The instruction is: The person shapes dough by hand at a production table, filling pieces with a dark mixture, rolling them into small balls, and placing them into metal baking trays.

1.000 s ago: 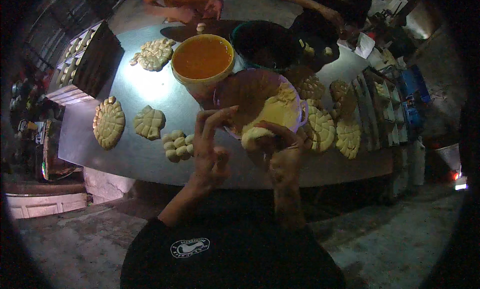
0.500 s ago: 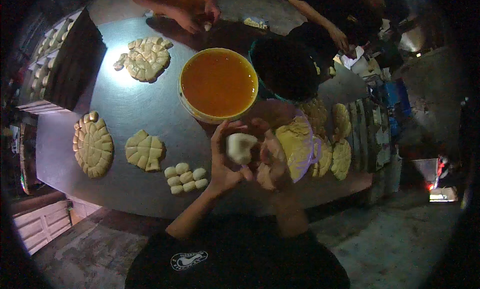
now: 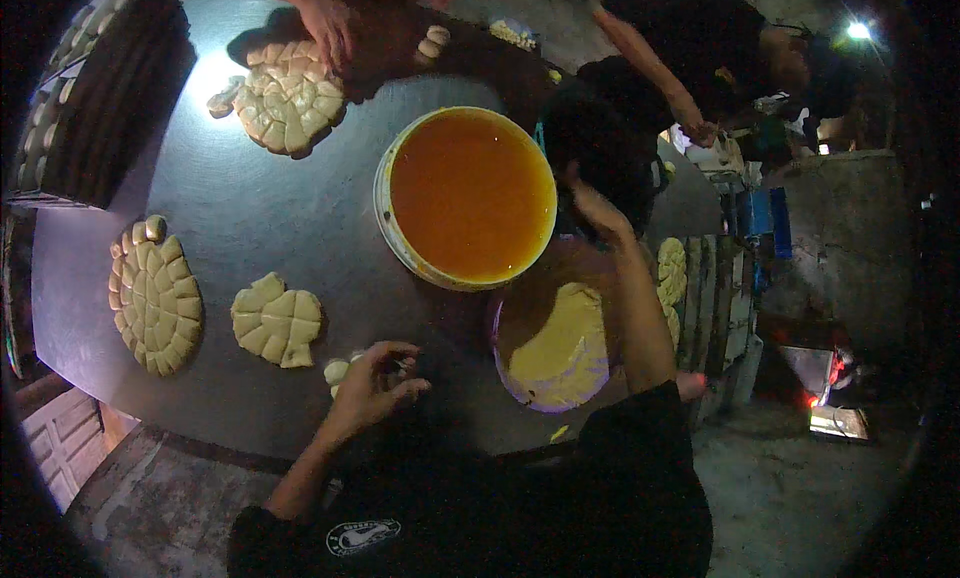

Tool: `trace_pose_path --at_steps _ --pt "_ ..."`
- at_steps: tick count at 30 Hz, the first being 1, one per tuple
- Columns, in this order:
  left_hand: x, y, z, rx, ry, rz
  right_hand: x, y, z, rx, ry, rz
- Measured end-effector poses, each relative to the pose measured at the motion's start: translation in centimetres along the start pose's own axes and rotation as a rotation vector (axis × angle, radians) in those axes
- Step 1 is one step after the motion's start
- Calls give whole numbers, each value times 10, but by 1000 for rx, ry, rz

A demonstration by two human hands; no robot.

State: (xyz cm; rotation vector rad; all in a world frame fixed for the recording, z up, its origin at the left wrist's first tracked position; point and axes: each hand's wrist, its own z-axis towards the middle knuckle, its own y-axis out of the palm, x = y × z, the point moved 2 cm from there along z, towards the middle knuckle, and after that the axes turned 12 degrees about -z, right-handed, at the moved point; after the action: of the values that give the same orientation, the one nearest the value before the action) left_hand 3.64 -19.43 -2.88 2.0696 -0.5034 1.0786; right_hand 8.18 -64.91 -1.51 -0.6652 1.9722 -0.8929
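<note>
Dough shapes [image 3: 155, 303] look done, little balls [image 3: 336, 371] don't; left hand [image 3: 370, 390] loose, empty (right hand [image 3: 600, 212]: can't tell).

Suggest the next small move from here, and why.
Perhaps lower the right hand into the dark, teal-rimmed tub: it reaches to the tub's near side, while the left hand, partly hiding the small dough balls, shows no dough in its grasp. The tub's contents are too dark to tell.

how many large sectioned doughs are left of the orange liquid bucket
3: far dough piece at top, oval dough piece at left, smaller dough piece between oval and left hand.
</note>
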Motion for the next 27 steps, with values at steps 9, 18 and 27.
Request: trace_pose_path --at_steps 9,18,27 --pt "31 41 21 241 99 -268 -23 -22 -80 255 15 303" --pt "55 157 -10 -26 -138 -811 -142 48 -294 372 -277 1078" --pt "24 213 -63 -84 45 -798 -90 48 -383 494 -604 349"
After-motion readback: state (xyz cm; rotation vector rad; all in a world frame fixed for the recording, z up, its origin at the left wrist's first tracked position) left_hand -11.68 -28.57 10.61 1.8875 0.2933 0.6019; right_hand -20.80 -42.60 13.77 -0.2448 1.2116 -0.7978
